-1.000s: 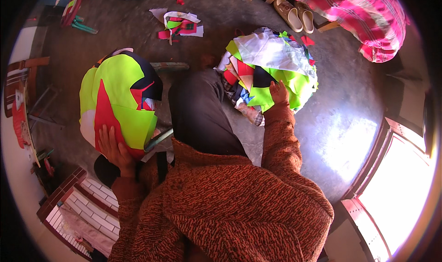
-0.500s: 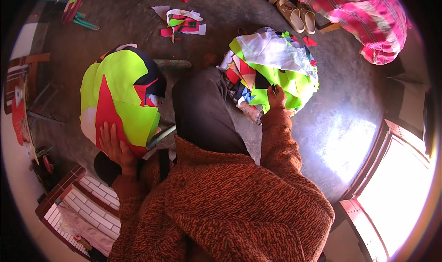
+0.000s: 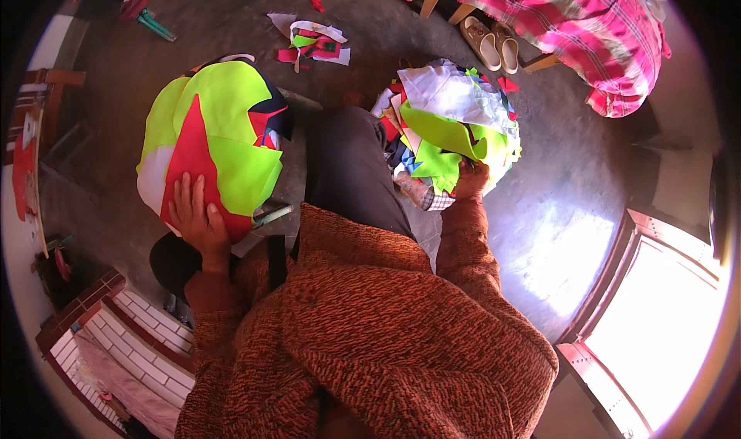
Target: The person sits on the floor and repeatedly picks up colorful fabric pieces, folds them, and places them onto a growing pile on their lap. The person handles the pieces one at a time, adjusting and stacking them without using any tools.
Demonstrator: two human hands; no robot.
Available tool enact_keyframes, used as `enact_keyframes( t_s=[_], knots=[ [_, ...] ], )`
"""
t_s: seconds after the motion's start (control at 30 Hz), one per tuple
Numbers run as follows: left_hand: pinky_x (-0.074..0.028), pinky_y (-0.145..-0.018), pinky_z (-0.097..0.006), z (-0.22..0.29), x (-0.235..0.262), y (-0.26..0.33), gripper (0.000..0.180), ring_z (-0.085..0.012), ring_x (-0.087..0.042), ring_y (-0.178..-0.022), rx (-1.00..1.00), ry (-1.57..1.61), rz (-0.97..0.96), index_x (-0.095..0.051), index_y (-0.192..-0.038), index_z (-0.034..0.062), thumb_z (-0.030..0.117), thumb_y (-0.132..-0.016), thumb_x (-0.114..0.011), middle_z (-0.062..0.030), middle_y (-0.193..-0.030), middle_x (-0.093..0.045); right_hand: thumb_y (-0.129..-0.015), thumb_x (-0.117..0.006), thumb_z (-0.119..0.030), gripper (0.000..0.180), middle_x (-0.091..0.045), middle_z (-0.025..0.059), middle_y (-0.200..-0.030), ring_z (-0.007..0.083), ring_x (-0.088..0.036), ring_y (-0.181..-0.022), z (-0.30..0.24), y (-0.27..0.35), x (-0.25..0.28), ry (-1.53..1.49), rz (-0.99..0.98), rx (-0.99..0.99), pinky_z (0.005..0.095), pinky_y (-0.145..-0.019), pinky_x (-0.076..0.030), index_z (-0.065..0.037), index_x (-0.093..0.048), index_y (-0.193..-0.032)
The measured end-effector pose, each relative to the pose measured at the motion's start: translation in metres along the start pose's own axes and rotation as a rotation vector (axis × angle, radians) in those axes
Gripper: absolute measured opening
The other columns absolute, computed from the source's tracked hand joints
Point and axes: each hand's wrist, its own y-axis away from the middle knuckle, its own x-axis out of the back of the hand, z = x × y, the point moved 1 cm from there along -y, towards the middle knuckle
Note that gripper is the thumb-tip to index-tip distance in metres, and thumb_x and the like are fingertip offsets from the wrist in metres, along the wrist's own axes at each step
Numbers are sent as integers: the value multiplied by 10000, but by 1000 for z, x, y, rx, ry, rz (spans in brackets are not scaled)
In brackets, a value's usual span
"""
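Note:
My left hand point(image 3: 199, 215) lies flat, fingers stretched, on a pointed red fabric piece point(image 3: 194, 149). That piece rests on a rounded pile of neon yellow-green fabric point(image 3: 235, 91) at the left, which also has white and dark navy parts. My right hand point(image 3: 472, 179) is at the near side of a second rounded heap of fabric scraps, its fingers bent and closed at a scrap among the neon green cloth point(image 3: 438, 167). The fingertips are partly hidden there. A shiny white cloth point(image 3: 444, 91) covers the top of this heap, with mixed coloured scraps at its left side.
A small group of loose scraps point(image 3: 316, 41) lies on the dark floor ahead. Tan slippers point(image 3: 490, 44) stand beside a bed with a pink checked cover point(image 3: 532, 22). My dark-clothed knee point(image 3: 347, 161) is between the piles. A bright doorway point(image 3: 656, 338) is at the right.
My right hand has moved slightly nearer to me and curled in. The black scrap by its fingers is no longer visible, and the green cloth is folded differently. My left hand stays on the red piece.

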Motion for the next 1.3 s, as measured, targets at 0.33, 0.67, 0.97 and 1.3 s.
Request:
enact_keyframes(
  t_s=[0.33, 0.67, 0.97, 1.3],
  knots=[
    [-242, -1033, -513, -4, -2, 5, 452, -302, -401, -1264, 13, 4, 12, -543, -1245, 144, 230, -812, -444, -78, -1358, -456, -764, -606, -318, 553, -548, 143, -1217, 290, -497, -1151, -90, 109, -183, -224, -656, 6, 408, -998, -361, -7, -513, -1211],
    [-231, -1045, -476, -5, 21, 5, 478, -333, -392, -1248, 113, 341, 58, -492, -1253, 58, 227, -810, -560, -140, -1314, -469, -767, -611, -94, 190, -611, 47, -802, 157, -578, -747, -16, 179, -246, 738, -1196, 52, 291, -686, -456, -8, -621, -937],
    [-425, -907, -376, 69, 54, -22, 477, -287, -542, -1076, -5, 860, 46, -510, -1197, 14, 220, -795, -665, -162, -1226, -524, -681, -672, -95, 123, -561, 75, -661, 251, -574, -621, -5, 251, -278, 1284, -1346, 1152, 359, -549, -449, -63, -564, -729],
    [-473, -668, -326, 112, -18, -47, 513, -239, -621, -746, 208, 845, -429, -587, -1025, -21, 402, -759, -701, -162, -834, -636, -651, -696, -99, 154, -569, 42, -701, 227, -586, -663, -5, 246, -264, 1169, -1454, 1254, 343, -579, -476, -106, -638, -794]
  ],
)
